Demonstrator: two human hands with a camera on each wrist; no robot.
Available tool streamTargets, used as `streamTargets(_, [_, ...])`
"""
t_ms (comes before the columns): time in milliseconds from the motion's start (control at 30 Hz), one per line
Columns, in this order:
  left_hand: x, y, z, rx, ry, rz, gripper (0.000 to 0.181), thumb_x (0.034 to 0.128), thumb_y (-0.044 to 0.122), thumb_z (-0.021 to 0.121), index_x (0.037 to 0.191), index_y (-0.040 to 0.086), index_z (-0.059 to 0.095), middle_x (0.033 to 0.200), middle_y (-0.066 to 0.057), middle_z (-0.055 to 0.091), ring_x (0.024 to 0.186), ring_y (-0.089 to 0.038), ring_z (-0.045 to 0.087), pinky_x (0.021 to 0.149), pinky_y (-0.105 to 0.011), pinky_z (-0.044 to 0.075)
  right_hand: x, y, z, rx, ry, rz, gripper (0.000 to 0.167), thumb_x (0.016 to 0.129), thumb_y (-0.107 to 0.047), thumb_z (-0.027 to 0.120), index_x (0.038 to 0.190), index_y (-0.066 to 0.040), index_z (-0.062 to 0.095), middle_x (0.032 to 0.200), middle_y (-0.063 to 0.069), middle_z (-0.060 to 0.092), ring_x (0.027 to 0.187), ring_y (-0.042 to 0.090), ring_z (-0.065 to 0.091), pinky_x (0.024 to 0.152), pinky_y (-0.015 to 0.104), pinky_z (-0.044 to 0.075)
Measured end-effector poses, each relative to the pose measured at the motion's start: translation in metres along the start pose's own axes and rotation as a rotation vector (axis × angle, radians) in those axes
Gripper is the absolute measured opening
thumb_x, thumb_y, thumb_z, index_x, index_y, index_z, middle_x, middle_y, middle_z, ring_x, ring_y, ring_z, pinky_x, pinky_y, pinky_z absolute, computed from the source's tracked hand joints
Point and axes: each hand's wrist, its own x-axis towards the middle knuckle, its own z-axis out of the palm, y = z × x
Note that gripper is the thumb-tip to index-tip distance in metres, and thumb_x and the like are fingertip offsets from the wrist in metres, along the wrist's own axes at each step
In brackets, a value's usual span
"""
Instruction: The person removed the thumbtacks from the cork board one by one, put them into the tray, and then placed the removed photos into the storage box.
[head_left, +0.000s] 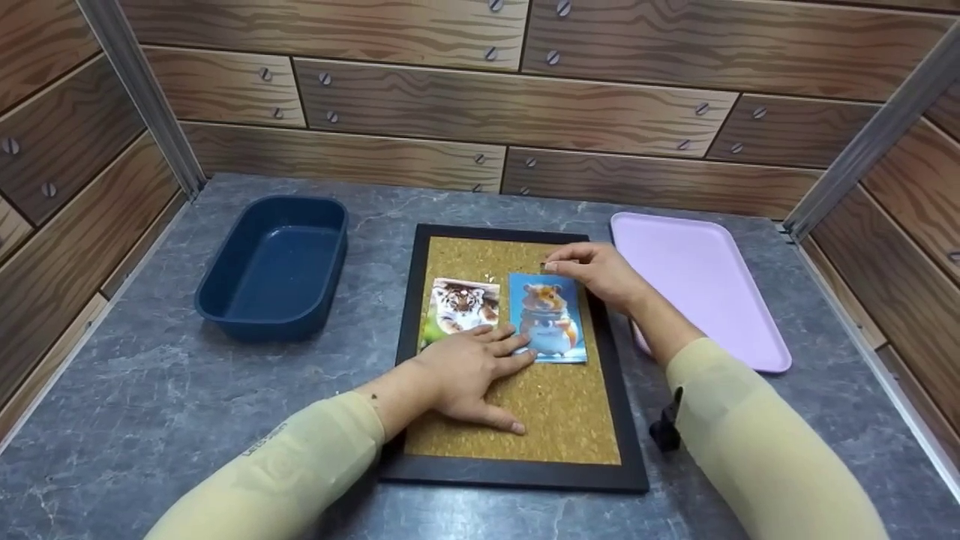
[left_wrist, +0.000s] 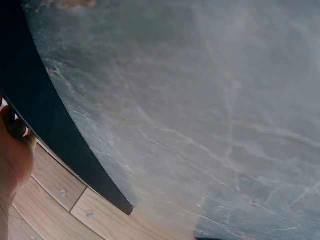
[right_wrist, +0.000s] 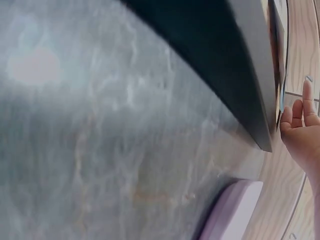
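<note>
Cork board in a black rectangular frame (head_left: 540,412): lies flat mid-way across the grey marbled surface (head_left: 112,420), squarely before the person, presumably so both hands reach it easily.
Tiger picture, glossy paper (head_left: 465,298): on the board's left half, its near part hidden under the left hand.
Hamster picture, blue-backed paper (head_left: 561,330): just right of the tiger, lying on the cork.
Left hand (head_left: 466,371): spread flat, fingertips over the hamster's left edge, thumb on bare cork; I'd say it steadies the paper against sliding.
Right hand (head_left: 600,275): thumb and forefinger meet at the hamster's far edge, likely for precise work; I cannot tell whether they grip anything.
Deep navy rectangular tub (head_left: 321,313): far left, apart from the board, leaving elbow room.
Flat lilac tray (head_left: 694,277): right, beside the frame.
</note>
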Motion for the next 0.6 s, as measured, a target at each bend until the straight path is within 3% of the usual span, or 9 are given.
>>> streamTargets(200, [0.0, 0.0, 0.001, 0.013, -0.004, -0.004, 0.11, 0.0889, 0.095, 0.033, 0.172, 0.024, 0.019, 0.178, -0.002, 0.011, 0.163, -0.025, 0.008, 0.131, -0.043, 0.013, -0.005, -0.003, -0.01, -0.002, 0.008, -0.009, 0.03, 0.1, -0.019, 0.077, 0.115, 0.006, 0.077, 0.136, 0.021, 0.067, 0.129, 0.025, 0.059, 0.109, 0.036, 0.046])
streamTargets(433, [0.0, 0.001, 0.002, 0.013, 0.006, -0.003, 0.109, 0.0894, 0.094, 0.035, 0.172, 0.023, 0.021, 0.177, -0.003, 0.013, 0.163, -0.025, 0.009, 0.131, -0.042, 0.013, -0.01, -0.005, -0.023, -0.023, 0.036, -0.021, 0.026, 0.099, -0.018, 0.078, 0.112, 0.004, 0.078, 0.137, 0.022, 0.067, 0.127, 0.023, 0.06, 0.102, 0.027, 0.048])
streamTargets(600, [0.0, 0.0, 0.001, 0.018, 0.011, 0.002, 0.108, 0.0901, 0.093, 0.037, 0.171, 0.023, 0.022, 0.177, -0.003, 0.013, 0.163, -0.026, 0.01, 0.131, -0.042, 0.014, -0.017, -0.007, -0.032, 0.004, 0.044, -0.029, 0.029, 0.099, -0.017, 0.078, 0.113, 0.009, 0.076, 0.136, 0.021, 0.068, 0.121, 0.017, 0.062, 0.1, 0.024, 0.049])
